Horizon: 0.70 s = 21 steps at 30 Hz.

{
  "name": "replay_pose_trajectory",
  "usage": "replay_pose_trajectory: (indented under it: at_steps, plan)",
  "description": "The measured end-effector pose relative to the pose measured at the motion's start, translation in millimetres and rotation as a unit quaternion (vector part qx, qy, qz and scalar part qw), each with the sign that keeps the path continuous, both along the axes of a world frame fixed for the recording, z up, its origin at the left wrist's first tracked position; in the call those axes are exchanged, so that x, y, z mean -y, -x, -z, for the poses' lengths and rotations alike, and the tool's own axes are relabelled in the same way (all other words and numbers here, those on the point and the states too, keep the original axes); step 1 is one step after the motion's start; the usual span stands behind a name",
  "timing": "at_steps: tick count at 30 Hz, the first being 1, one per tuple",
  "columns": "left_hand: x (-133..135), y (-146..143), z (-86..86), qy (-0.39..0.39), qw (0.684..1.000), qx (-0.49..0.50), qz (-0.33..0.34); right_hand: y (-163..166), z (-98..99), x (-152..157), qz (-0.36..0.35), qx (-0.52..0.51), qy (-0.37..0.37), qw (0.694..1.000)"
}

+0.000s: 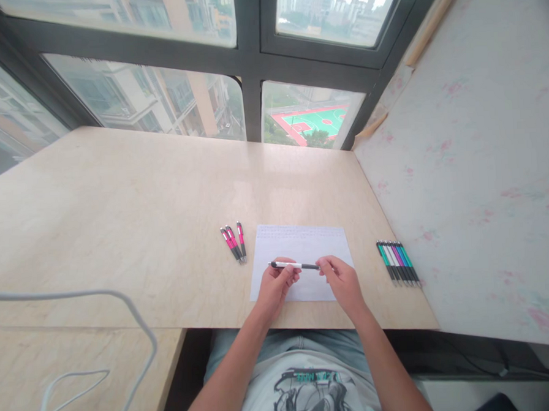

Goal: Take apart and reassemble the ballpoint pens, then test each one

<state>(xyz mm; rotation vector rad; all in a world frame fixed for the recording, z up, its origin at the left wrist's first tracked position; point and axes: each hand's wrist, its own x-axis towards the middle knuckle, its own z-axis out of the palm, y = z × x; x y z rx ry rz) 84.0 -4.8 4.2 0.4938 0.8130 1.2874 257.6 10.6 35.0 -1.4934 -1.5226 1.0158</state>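
A white pen with a black grip [295, 265] lies nearly level between my hands, above a sheet of paper [304, 241]. My left hand [277, 282] is closed around its white barrel near the clicker end. At the other end, my right hand [341, 278] pinches the pen's tip between thumb and finger. Faint lines of writing run along the top of the paper. To the left of the sheet lie three pink pens [233, 242] with black grips.
A row of several green, white, purple and blue pens [398, 263] lies at the right by the flowered wall [477, 207]. A pale cable [135, 311] loops over the left side of the table [117, 195]. Windows stand behind the table's far edge.
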Motion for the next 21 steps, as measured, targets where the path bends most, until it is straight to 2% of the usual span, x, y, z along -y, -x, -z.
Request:
replay_pose_trajectory:
  at_steps: [5, 11, 15, 21]
  plan:
    - [0.9, -0.9, 1.3, -0.008, 0.999, -0.026, 0.021, -0.2, -0.3, 1.3, 0.028, -0.040, 0.012, 0.999]
    - [-0.8, 0.0, -0.3, 0.004, 1.000, 0.007, 0.001, -3.4, -3.4, 5.3, -0.040, -0.131, 0.021, 0.990]
    - [-1.0, 0.5, -1.9, 0.002, 1.000, 0.008, 0.005, -4.5, 0.1, 5.5, -0.036, -0.094, 0.024, 0.995]
    - [0.0, 1.1, -2.7, 0.000, 1.000, -0.010, 0.019, -5.6, -0.7, 5.5, -0.046, 0.019, -0.008, 0.999]
